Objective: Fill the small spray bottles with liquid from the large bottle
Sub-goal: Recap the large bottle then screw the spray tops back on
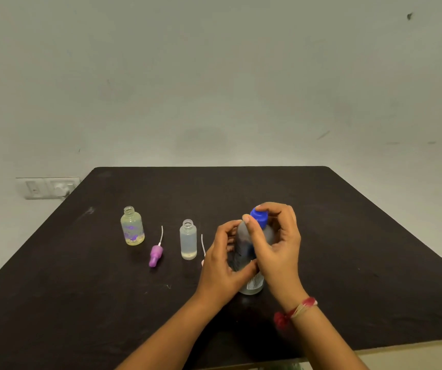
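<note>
Large bottle [254, 285] on tabletop [348, 236]: my left hand [219, 265] grips body, right hand [281, 244] pinches blue cap [259, 217]. Two uncapped small spray bottles [132, 227] [188, 240], left.

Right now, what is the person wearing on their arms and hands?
No sleeves are in view. The right hand has a red and cream thread band at its wrist, with a red tassel. The left hand wears nothing visible.
</note>
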A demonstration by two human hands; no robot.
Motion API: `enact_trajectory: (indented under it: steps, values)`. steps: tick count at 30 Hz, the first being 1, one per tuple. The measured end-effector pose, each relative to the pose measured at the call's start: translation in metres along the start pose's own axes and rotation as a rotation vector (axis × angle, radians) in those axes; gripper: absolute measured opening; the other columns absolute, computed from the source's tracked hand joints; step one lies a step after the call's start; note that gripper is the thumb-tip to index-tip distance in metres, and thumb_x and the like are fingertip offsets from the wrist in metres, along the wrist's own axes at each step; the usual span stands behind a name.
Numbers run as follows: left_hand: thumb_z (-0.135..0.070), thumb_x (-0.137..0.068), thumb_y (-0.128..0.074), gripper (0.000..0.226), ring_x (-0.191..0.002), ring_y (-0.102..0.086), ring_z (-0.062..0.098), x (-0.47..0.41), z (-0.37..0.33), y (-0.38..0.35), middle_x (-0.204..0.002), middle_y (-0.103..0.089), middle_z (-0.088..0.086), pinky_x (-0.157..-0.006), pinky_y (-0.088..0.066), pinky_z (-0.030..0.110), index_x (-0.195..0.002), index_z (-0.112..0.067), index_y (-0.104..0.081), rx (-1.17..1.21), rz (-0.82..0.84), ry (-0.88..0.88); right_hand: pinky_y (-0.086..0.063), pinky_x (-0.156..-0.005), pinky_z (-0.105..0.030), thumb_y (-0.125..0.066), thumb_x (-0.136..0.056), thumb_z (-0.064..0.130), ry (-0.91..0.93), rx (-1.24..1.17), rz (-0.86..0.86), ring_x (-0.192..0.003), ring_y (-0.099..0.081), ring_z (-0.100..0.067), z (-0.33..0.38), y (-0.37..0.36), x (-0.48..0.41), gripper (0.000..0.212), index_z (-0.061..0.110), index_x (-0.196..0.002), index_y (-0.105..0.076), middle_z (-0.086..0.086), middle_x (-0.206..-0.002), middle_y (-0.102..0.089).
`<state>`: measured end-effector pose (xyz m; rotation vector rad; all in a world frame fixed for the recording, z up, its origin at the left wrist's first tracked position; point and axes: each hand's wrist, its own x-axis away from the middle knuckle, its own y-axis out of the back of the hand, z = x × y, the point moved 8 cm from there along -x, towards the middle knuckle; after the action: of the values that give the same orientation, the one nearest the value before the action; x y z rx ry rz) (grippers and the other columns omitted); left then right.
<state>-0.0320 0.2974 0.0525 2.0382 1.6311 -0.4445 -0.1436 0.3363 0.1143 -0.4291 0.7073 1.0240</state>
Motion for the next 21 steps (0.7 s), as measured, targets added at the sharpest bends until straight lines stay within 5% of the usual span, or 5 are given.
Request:
enact_trajectory:
  steps: [10, 21]
  values:
    - [-0.036, -0.071, -0.074, 0.065, -0.112, -0.06, 0.008, -0.0002, 0.0007, 0.0003, -0.122, -0.057, -0.01, -0.091, -0.053, 0.028, -0.127, -0.027, -0.043, 0.003, 0.004, 0.012, -0.05, -0.09, -0.026, -0.055, -0.088, 0.022, 0.004, -0.052, 0.078, -0.108, -0.061, -0.016, -0.0034, -0.002, 0.001, 0.017, 0.017, -0.104, -0.059, 0.002, -0.111, -0.062]
    - [-0.037, -0.072, -0.074, 0.064, -0.112, -0.059, 0.005, -0.0006, -0.0034, 0.0022, -0.123, -0.056, -0.015, -0.09, -0.05, 0.021, -0.126, -0.033, -0.04, -0.003, 0.0, -0.01, -0.051, -0.081, -0.027, -0.066, -0.085, 0.013, -0.027, -0.016, 0.069, -0.093, -0.062, -0.015, -0.0053, 0.0025, 0.0009, 0.018, 0.021, -0.1, -0.059, 0.007, -0.097, -0.061]
